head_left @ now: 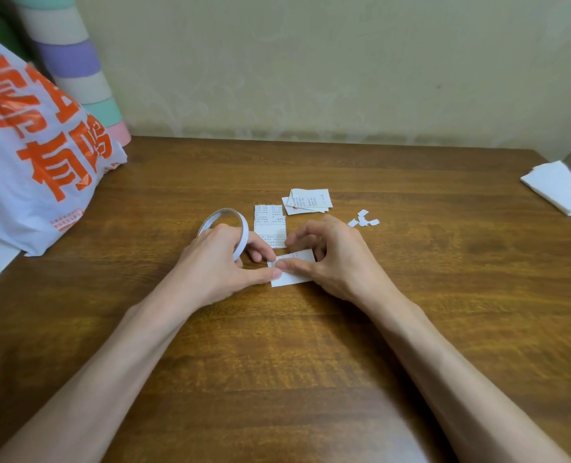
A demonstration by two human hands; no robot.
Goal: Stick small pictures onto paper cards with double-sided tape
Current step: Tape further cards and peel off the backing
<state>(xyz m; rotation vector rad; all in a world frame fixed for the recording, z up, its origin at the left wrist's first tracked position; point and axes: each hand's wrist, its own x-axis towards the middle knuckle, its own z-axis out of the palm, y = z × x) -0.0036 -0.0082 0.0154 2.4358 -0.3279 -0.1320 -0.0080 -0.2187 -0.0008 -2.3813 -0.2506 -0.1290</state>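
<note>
From the head view, your left hand (222, 262) has its fingers curled round the tape roll (224, 218). The ring stands upright on the table (310, 345), probably so the free end feeds straight towards the work. The thumb reaches right to touch the near left corner of the paper card (289, 279). The card lies flat on the table, between both hands and just in front of you.

Your right hand (332, 259) holds the same card. Its thumb lies flat along the card's surface and meets your left thumb tip, and the other fingers are curled over the far edge. This looks like pinning the card still while a strip of tape is laid or rubbed down. Whether tape is already on the card I cannot tell, because the thumbs cover that spot.

Just beyond the card lies a printed sheet (270, 225), close enough to reach. A stack of cards (309, 201) sits behind it to the right. Small white scraps (364, 220), likely peeled backing or offcuts, lie beside the stack and out of the way. A plastic bag (37, 145) stands far left, and folded white paper (561, 188) lies far right, well apart from the work.
</note>
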